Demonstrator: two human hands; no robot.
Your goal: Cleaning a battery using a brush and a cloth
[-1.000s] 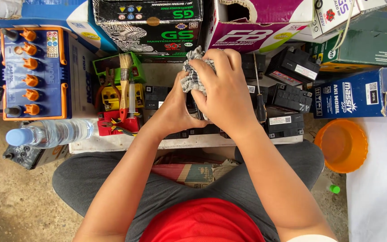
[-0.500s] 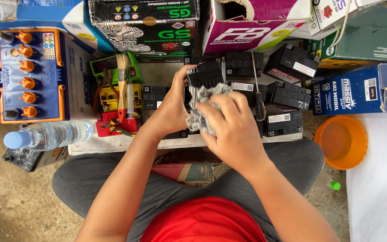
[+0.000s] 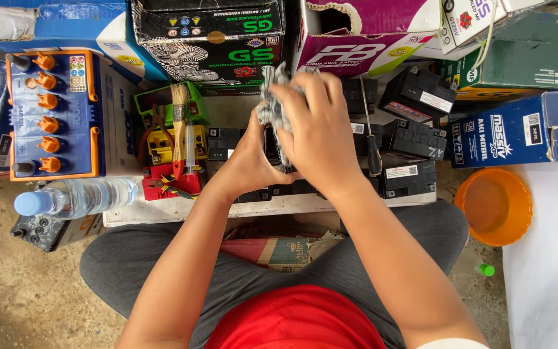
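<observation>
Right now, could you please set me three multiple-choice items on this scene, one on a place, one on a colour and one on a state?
1. Where does the plastic water bottle lie?
A. left of the hands, on its side
B. inside the orange bowl
C. on top of the purple box

2. What colour are the caps on the big blue battery?
A. green
B. orange
C. white

3. What is the right hand doing?
A. resting flat on a knee
B. holding the paintbrush
C. pressing a grey rag onto a small black battery that the left hand holds

Answers: 1 A, the bottle lies by the board's left end. 2 B, a row of orange caps runs along its top. 3 C, the rag bunches under its fingers, over the battery.
</observation>
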